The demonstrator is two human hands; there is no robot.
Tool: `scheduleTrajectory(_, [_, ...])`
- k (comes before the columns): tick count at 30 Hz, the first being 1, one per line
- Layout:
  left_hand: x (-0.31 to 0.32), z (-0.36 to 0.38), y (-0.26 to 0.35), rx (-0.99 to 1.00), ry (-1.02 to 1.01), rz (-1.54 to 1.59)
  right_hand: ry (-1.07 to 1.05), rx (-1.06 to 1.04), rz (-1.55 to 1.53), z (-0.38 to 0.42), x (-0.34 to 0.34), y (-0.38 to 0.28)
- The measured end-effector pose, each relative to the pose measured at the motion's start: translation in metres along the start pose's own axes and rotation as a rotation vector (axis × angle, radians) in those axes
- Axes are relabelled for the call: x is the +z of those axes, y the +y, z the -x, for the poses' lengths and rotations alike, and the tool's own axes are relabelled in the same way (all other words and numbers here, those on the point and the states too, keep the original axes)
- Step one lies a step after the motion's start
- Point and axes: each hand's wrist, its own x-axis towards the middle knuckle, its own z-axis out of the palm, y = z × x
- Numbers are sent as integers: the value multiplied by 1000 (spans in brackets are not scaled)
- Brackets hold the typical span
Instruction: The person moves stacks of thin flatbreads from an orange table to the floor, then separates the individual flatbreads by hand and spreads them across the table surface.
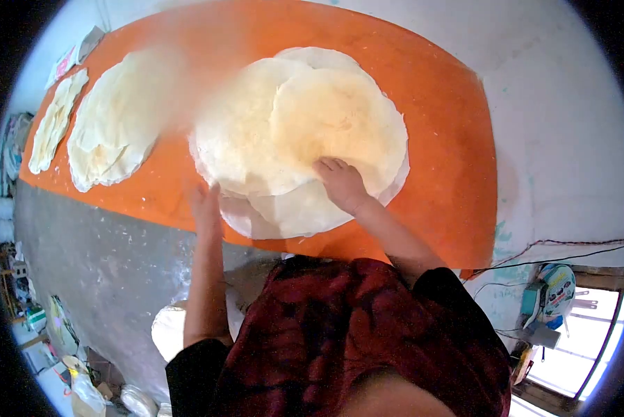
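Observation:
Large thin round flatbreads [340, 104] lie overlapping in a wide pile on an orange tabletop. My right hand [343, 184] rests on the pile near its lower middle, fingers bent together at the lower edge of the upper round. My left hand [206, 207] is at the lower left rim of the pile, slightly blurred, with thumb and fingers apart and nothing seen between them.
To the left lie a second stack of folded flatbreads [103, 132] and a narrow folded one [58, 118]. The orange table [451, 153] meets a pale wall on the right. A round white object [167, 333] stands below, and cables [555, 242] run along the right wall.

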Motion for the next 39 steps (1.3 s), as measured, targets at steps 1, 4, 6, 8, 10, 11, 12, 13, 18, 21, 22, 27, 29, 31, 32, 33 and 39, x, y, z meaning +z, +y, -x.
scheduleTrajectory(1, [-12, 6, -23, -214, -91, 74, 8, 21, -15, 1, 3, -5])
scheduleTrajectory(4, [-4, 33, -23, -212, 98, 249, 98, 84, -102, -7, -3, -8])
scheduleTrajectory(6, [-6, 29, -16, -293, 63, 218, 43, 153, -158, -23, -34, -21])
scheduleTrajectory(8, [-13, 17, -17, -367, 31, 220, 85, 98, -207, -32, -35, -34])
scheduleTrajectory(10, [-21, 1, -29, -437, -18, 253, 59, 49, -225, -36, -22, -45])
scheduleTrajectory(11, [-23, -1, -19, -477, -52, 201, 42, 5, -219, -33, -9, -46])
scheduleTrajectory(12, [-26, -9, -21, -526, -100, 219, 27, -37, -211, -29, 4, -46])
scheduleTrajectory(13, [-30, -19, -26, -574, -150, 238, 13, -78, -203, -26, 14, -44])
scheduleTrajectory(18, [-20, -21, -14, -334, -382, 236, -106, 47, -295, -26, 3, -35])
scheduleTrajectory(21, [0, -17, -1, -329, -534, 727, -117, 139, -418, -30, -1, -29])
scheduleTrajectory(22, [4, -16, 3, -351, -504, 823, -107, 170, -454, -31, -2, -27])
scheduleTrajectory(27, [32, -36, -16, -381, -435, 925, -91, 251, -605, -42, 8, -10])
scheduleTrajectory(29, [28, -28, -15, -321, -298, 727, -93, 266, -607, -44, 10, -7])
scheduleTrajectory(31, [38, -38, -30, -212, -6, 400, -118, 274, -579, -49, 11, -5])
scheduleTrajectory(32, [38, -44, -43, -167, 33, 250, -104, 255, -585, -51, 13, -4])
scheduleTrajectory(33, [37, -46, -50, -125, 67, 100, -91, 241, -591, -50, 15, -2])
scheduleTrajectory(39, [44, -49, -15, -428, -97, 363, -78, 223, -644, -49, 25, 9])
